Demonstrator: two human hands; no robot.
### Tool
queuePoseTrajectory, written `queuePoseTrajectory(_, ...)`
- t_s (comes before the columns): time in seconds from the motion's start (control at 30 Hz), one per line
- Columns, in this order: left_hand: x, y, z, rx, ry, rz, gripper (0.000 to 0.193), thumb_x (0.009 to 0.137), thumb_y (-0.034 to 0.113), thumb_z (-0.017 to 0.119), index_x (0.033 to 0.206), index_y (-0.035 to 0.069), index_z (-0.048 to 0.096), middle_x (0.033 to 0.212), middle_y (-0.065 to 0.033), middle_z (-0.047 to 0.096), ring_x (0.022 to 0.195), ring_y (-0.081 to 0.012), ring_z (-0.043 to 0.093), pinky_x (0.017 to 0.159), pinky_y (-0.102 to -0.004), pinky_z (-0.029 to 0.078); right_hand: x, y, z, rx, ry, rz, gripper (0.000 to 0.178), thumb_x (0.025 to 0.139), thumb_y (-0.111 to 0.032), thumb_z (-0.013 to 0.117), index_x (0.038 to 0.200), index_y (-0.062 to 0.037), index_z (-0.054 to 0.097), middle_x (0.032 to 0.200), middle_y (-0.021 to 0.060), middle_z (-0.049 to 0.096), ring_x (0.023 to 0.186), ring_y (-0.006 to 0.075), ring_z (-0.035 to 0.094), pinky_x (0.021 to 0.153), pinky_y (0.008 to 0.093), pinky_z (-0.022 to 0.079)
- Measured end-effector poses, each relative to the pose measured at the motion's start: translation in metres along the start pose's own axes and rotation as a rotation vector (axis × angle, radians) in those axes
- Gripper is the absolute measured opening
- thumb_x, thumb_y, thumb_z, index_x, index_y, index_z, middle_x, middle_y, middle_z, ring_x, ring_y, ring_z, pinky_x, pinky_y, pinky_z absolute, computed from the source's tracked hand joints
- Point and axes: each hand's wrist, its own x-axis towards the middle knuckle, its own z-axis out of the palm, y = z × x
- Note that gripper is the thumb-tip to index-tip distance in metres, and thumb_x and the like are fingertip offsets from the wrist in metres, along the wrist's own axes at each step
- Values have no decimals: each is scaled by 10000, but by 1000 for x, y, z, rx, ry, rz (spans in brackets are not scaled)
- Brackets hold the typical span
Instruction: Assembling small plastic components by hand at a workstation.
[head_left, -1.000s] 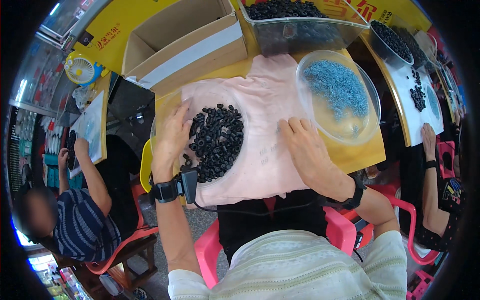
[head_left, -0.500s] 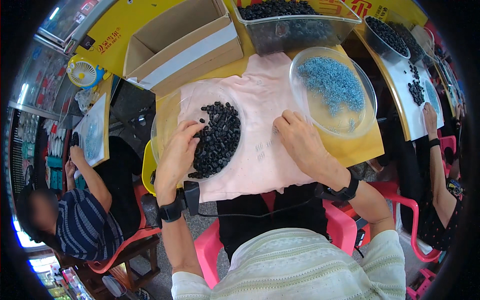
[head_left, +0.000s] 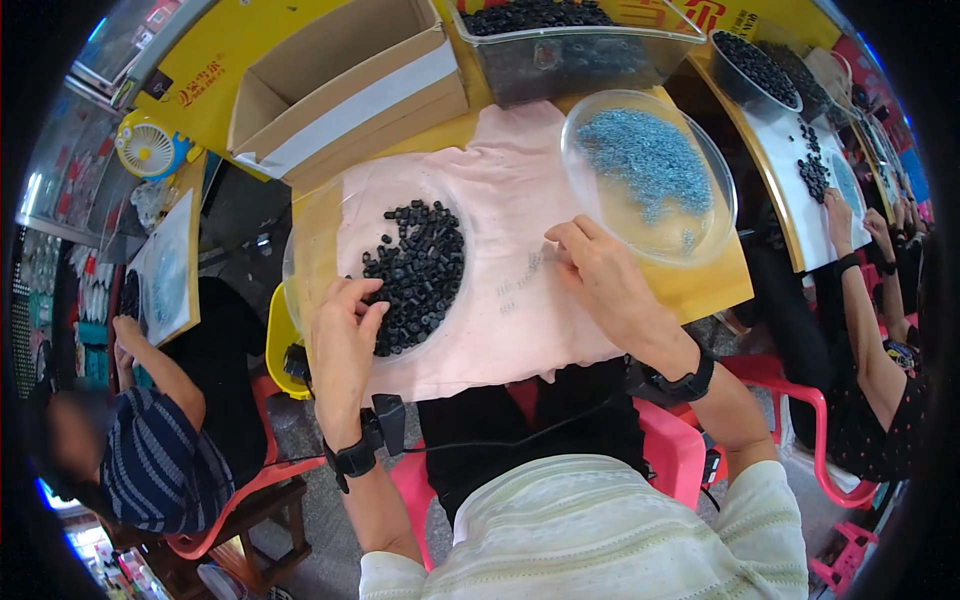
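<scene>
My left hand (head_left: 343, 332) is at the left edge of a heap of small black cylindrical parts (head_left: 418, 275) in a clear round tray (head_left: 312, 235). Its thumb and index finger are apart, with the fingertips beside the heap; no held part shows between them. Over a pale pink cloth (head_left: 505, 185) is my right hand (head_left: 610, 280), its index finger stretched out and its thumb apart. Several tiny pale pieces (head_left: 515, 292) lie on the cloth by its fingertips. Beyond that hand, a second clear round tray (head_left: 722, 215) holds many tiny bluish pieces (head_left: 650, 160).
At the back stand an open cardboard box (head_left: 350, 105) and a clear bin (head_left: 570, 65) of black parts. A yellow container (head_left: 280, 345) is below the table's left side. Other people work at tables on both sides; a small yellow fan (head_left: 150, 148) stands at left.
My left hand has drawn back toward me from the far part of the black heap. My right index finger has stretched out and lifted off the pale pieces. The whole view has shifted slightly.
</scene>
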Motion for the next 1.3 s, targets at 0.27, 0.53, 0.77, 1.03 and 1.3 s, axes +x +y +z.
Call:
queuePoseTrajectory(0.27,-3,-5,7,-100,66,-89,206,811,-27,688,1017,-28,675,836,-106,622,694,-167,603,652,-310,492,-3,6,5,-20,42,-44,152,851,-17,598,1000,-16,569,931,161,579,846,375,612,737,438,505)
queuePoseTrajectory(0.53,-39,37,12,-1050,94,-169,246,890,-46,631,1136,-46,621,988,-94,685,894,-177,688,840,-266,550,-8,-10,-7,-17,17,-4,112,836,8,574,936,-3,525,930,169,573,864,379,607,730,439,500)
queuePoseTrajectory(0.77,-66,54,41,-1414,-40,-150,333,905,-40,625,1236,-41,592,1127,-117,665,1029,-199,663,945,-323,524,-17,-14,-8,-305,-102,-109,168,746,25,602,906,16,553,934,172,585,952,344,608,787,398,521)
queuePoseTrajectory(1.03,-73,63,46,-1642,-112,-272,352,933,-20,589,1283,-53,564,1224,-229,613,1003,-228,676,904,-314,573,-25,-11,-13,-249,-116,-113,107,762,29,583,868,30,567,931,185,593,964,360,602,807,408,516)
queuePoseTrajectory(1.3,-76,75,55,-1495,-176,-224,289,898,-30,615,1184,-25,582,1083,-156,641,975,-228,679,853,-322,580,-28,3,-9,-54,-20,-104,109,806,-10,606,911,18,614,923,169,603,890,359,623,765,420,510)
